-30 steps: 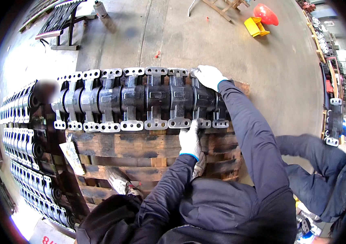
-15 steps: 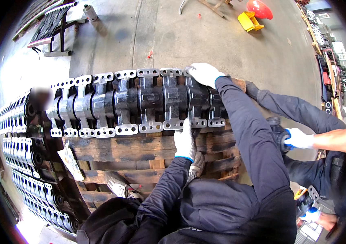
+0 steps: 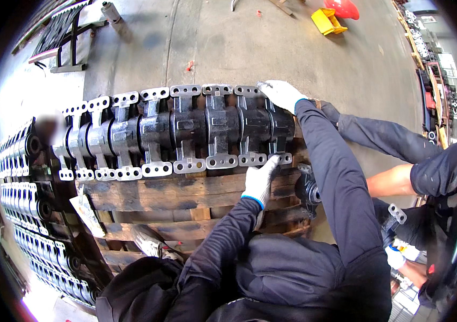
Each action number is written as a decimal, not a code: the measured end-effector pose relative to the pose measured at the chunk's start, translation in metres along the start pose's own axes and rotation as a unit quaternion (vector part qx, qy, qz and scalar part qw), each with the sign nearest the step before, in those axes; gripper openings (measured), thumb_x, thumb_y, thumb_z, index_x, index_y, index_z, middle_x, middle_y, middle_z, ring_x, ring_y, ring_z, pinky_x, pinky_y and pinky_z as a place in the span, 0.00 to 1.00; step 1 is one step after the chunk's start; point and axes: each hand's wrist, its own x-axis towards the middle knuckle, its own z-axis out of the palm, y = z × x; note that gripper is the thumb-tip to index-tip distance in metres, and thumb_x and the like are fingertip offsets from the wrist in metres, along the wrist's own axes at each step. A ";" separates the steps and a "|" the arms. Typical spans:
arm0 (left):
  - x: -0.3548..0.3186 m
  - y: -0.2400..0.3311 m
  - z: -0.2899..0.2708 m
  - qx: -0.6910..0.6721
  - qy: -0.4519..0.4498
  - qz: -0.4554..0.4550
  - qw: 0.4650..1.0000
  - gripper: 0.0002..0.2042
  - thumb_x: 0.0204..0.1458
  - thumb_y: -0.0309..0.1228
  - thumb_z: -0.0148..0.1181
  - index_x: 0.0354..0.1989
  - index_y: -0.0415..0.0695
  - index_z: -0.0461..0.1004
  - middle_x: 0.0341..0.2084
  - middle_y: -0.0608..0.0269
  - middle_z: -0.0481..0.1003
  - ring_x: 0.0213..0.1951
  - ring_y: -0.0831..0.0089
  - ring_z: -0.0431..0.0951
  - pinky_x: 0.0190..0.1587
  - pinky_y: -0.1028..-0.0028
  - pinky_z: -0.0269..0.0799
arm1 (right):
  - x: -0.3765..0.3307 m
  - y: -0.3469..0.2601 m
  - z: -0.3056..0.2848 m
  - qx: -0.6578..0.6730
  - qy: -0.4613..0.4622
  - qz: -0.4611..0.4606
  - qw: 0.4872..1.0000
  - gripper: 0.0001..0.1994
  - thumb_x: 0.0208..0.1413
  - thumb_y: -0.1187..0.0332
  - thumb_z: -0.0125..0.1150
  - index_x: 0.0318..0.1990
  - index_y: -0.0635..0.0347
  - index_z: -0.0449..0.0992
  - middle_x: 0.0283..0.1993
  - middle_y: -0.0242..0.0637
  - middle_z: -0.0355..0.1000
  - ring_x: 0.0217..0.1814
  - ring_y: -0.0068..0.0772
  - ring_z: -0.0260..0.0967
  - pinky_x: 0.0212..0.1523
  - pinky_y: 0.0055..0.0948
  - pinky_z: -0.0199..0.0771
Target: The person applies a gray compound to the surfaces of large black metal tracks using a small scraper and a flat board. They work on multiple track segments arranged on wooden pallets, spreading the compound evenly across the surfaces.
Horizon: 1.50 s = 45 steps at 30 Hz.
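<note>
A row of black metal rollers with drilled grey flange ends (image 3: 190,126) lies across a wooden pallet (image 3: 148,194). My left hand (image 3: 260,180), in a white glove with a blue cuff, holds the near flange of the rightmost roller (image 3: 281,126), thumb on top. At the far end of that same roller, my gloved right hand (image 3: 283,96) is closed over the other flange, which it hides. Its fingertips reach toward the neighbouring roller's far flange (image 3: 248,91). Both my arms are stretched forward, the right one passing over the pallet's right side.
Another person's bent leg and bare forearm (image 3: 392,180) are close on the right. A loose roller (image 3: 309,192) is beside the pallet's right edge. More rollers (image 3: 22,201) are stacked at left. A paper sheet (image 3: 88,214) lies on the pallet; a yellow bin (image 3: 327,21) is on the floor.
Both my hands have shifted right, from the second roller from the right to the rightmost one. The other person's loose roller has come lower and closer to the pallet.
</note>
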 end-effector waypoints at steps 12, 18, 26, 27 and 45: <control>-0.001 -0.003 0.004 -0.001 0.078 0.079 0.994 0.10 0.52 0.21 0.69 0.42 0.36 0.77 0.37 0.61 0.79 0.37 0.72 0.80 0.43 0.73 0.78 | -0.006 -0.018 -0.002 -0.006 0.001 0.066 0.998 0.30 0.66 0.42 0.45 0.44 0.65 0.80 0.46 0.59 0.76 0.54 0.60 0.72 0.55 0.47 0.68; 0.002 -0.005 -0.005 0.000 0.088 0.072 0.994 0.11 0.52 0.31 0.71 0.40 0.38 0.79 0.33 0.67 0.78 0.34 0.78 0.73 0.41 0.73 0.71 | -0.006 -0.029 -0.010 0.015 -0.033 0.020 0.999 0.28 0.68 0.47 0.42 0.50 0.65 0.78 0.53 0.57 0.75 0.58 0.59 0.70 0.60 0.45 0.66; -0.001 0.005 0.003 -0.019 0.056 0.019 0.998 0.12 0.53 0.31 0.71 0.41 0.38 0.80 0.37 0.60 0.80 0.36 0.73 0.78 0.43 0.69 0.77 | 0.002 -0.022 -0.022 -0.033 -0.082 0.012 0.996 0.29 0.68 0.46 0.42 0.53 0.64 0.77 0.58 0.56 0.73 0.61 0.57 0.69 0.63 0.43 0.65; -0.006 0.014 0.001 0.007 0.044 -0.009 0.999 0.12 0.54 0.32 0.71 0.42 0.38 0.80 0.36 0.60 0.80 0.36 0.73 0.78 0.43 0.69 0.76 | 0.002 -0.030 -0.026 -0.055 -0.082 0.007 0.995 0.29 0.67 0.45 0.42 0.53 0.64 0.77 0.58 0.56 0.73 0.61 0.57 0.69 0.63 0.43 0.65; -0.304 0.431 -0.010 0.477 0.227 0.136 0.838 0.12 0.60 0.33 0.60 0.48 0.40 0.75 0.38 0.59 0.80 0.38 0.71 0.82 0.43 0.71 0.81 | 0.019 -0.460 -0.056 0.255 0.073 -0.449 0.853 0.18 0.63 0.57 0.54 0.54 0.54 0.78 0.55 0.47 0.76 0.59 0.46 0.73 0.62 0.37 0.70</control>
